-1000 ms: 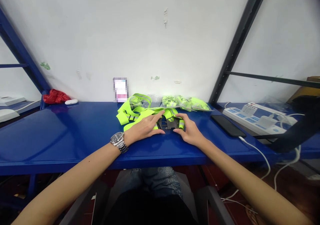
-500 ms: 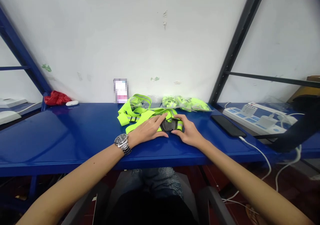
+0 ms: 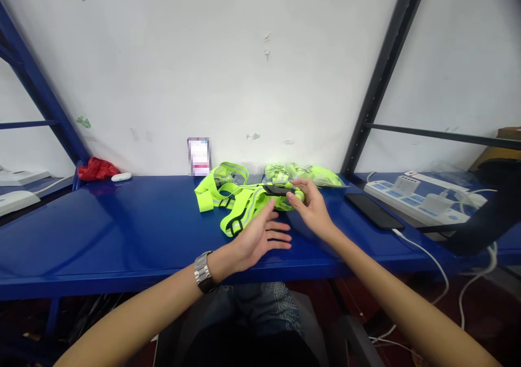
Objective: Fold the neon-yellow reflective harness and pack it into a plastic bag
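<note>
A neon yellow-green reflective strap harness (image 3: 246, 198) with grey stripes and black sliders lies bunched on the blue table. Its black plastic buckle (image 3: 278, 190) is at the right end of the bundle. My right hand (image 3: 311, 207) grips the folded webbing at the buckle's right end, thumb in front and fingers behind. My left hand (image 3: 260, 238) is turned palm inward just in front of the straps, its fingers stretched out and spread, holding nothing. Whether its thumb touches the webbing I cannot tell.
Bagged neon straps (image 3: 303, 174) lie along the wall. A phone (image 3: 199, 156) leans there, and a black phone (image 3: 374, 210) on a cable lies at right beside a power strip (image 3: 415, 201). A red cloth bundle (image 3: 97, 169) and white case (image 3: 121, 177) are at left.
My left hand has come off the buckle, moved toward me and turned palm inward with fingers spread. My right hand has lifted and tilted the buckle end. The view has shifted slightly.
</note>
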Motion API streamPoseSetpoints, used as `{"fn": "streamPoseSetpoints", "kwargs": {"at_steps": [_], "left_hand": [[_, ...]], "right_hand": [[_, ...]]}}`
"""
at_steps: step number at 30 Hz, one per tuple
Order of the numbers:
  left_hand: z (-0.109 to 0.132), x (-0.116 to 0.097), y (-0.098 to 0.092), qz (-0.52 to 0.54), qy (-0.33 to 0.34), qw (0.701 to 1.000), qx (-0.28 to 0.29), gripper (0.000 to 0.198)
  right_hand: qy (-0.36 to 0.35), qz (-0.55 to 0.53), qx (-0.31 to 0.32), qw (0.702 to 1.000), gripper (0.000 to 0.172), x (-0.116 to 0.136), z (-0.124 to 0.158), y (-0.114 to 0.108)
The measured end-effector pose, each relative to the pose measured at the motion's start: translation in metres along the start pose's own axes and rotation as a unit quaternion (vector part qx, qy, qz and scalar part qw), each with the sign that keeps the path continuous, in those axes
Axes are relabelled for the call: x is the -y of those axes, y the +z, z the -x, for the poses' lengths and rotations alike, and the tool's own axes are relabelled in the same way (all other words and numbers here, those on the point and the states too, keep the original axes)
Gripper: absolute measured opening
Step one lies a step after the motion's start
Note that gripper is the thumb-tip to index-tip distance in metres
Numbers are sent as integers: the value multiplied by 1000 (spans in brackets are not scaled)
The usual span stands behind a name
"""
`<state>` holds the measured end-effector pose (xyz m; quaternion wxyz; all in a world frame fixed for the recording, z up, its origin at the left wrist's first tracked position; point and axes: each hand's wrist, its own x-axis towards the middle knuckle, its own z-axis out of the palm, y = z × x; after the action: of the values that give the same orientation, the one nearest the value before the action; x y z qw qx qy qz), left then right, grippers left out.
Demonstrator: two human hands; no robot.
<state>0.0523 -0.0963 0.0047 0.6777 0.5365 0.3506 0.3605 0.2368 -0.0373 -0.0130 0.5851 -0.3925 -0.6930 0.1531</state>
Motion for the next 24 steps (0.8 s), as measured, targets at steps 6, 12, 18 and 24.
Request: {"fn": "streamPoseSetpoints", "kwargs": {"at_steps": [6,12,18,24], "left_hand": [[-30,-15,-9,187,81,953,-224,40],[-32,-19,-18,126,113,956,-239,38],[-31,-28,-14,72,60,968,-232,30],[-21,-27,-11,116,-8,963,-245,38]], "right_hand": [[-8,33,22,999,37,9,3,-6],[-34,57,104,992,37,21,8,-5],[-65,38,112,991,35,22,2,-7],[-63,47,70,994,32,21,1,-4]]}}
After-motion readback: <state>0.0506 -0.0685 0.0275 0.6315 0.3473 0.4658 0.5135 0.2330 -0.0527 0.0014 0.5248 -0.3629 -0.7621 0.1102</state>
